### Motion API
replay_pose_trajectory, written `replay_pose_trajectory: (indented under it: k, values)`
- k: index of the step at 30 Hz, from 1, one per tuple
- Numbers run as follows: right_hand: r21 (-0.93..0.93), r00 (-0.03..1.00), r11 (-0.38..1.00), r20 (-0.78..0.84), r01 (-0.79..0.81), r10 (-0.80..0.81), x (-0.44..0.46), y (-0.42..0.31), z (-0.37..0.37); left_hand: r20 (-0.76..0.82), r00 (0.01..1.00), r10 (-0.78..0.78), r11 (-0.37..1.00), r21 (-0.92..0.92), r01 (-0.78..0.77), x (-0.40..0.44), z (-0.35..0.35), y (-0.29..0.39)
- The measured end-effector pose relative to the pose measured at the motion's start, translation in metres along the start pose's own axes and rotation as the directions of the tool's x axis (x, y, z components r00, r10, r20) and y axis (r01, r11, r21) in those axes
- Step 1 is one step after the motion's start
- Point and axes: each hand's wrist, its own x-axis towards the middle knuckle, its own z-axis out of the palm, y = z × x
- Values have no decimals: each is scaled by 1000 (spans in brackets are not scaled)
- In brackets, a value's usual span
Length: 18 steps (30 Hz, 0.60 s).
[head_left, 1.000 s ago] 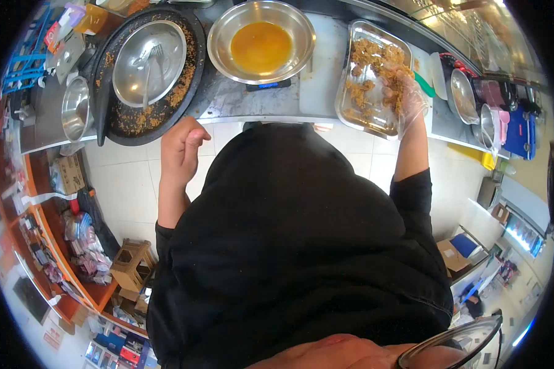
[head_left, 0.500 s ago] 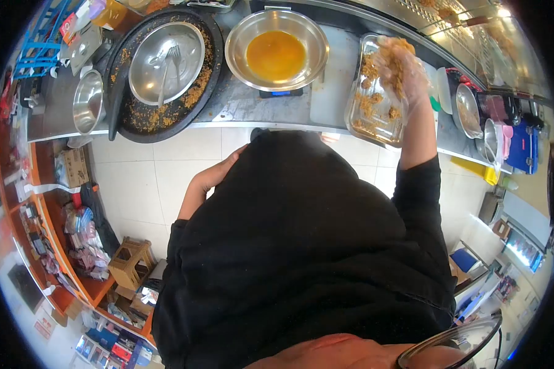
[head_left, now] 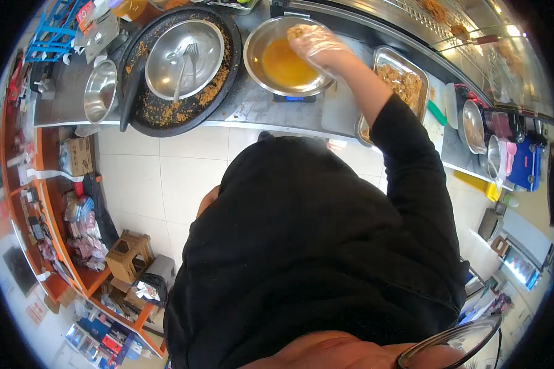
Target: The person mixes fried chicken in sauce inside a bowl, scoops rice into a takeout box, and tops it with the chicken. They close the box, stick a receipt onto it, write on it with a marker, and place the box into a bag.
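Note:
My right hand (head_left: pixel 317 44), in a clear plastic glove, reaches over the steel bowl (head_left: pixel 250 54) that holds orange-yellow liquid (head_left: pixel 287 64). A golden-brown lump of food (head_left: pixel 297 32) shows at its closed fingers, near the bowl's far rim; its exact kind is hard to make out. Under my right forearm lies a metal tray (head_left: pixel 426 86) with brown, crumbly food pieces (head_left: pixel 401 83), partly covered by the sleeve. Of my left hand (head_left: pixel 208 200) only a small part shows beside the black top, low in front of the counter; its fingers are hidden.
A wide black pan (head_left: pixel 220 101) with brown crumbs stands on the counter's left, holding a steel bowl (head_left: pixel 157 71) with forks in it. Another steel bowl (head_left: pixel 100 92) sits at far left. Right of the tray are a green-handled tool (head_left: pixel 437 113) and steel bowls (head_left: pixel 472 126).
My right hand has moved left from the tray to above the bowl of liquid. The large brown clump it held is no longer seen in it; the tray looks fuller. The view shifted slightly.

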Motion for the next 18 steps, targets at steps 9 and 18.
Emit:
replay_pose_trajectory:
  k: [9, 18]
  values:
    - [212, 980, 959, -27, -188, 198, -20, -27, -28, -82, 996, 45, 999, -4, -46, 17, -1, -27]
    - [-173, 864, 870, -311, -462, 397, -119, 102, -72, -76, 985, 157, 982, 116, -147, 55, 11, 16]
